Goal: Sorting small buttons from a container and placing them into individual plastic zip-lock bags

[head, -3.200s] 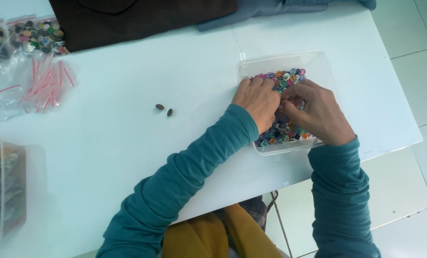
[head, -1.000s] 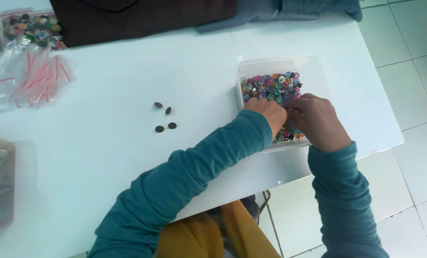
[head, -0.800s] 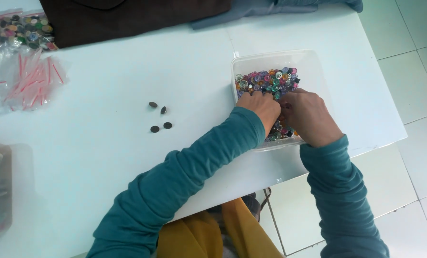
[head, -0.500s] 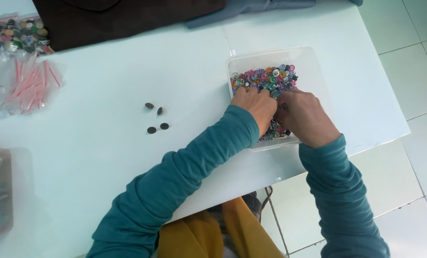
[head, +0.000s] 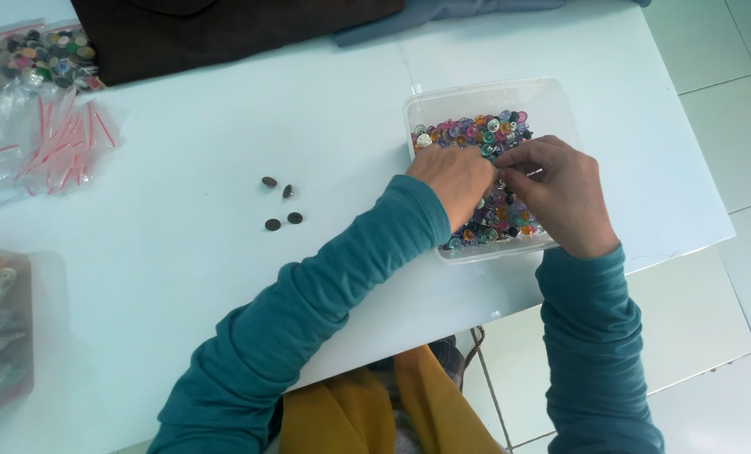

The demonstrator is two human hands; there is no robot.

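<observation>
Both hands are down in the clear plastic tub (head: pixel 552 105) of mixed coloured buttons (head: pixel 476 133), which sits on the white table (head: pixel 182 277) toward its right end. The left hand (head: pixel 453 178) rests on the heap with fingers curled under; whether they hold anything cannot be told. The right hand (head: pixel 560 195) has thumb and forefinger drawn together over the heap, seemingly pinching something small, too tiny to make out. Four dark buttons (head: pixel 279 203) lie loose, well left of the tub. Farther left of it lie clear bags with pink strips (head: pixel 64 139), and a dark cloth (head: pixel 224 29) lies up-left of it.
</observation>
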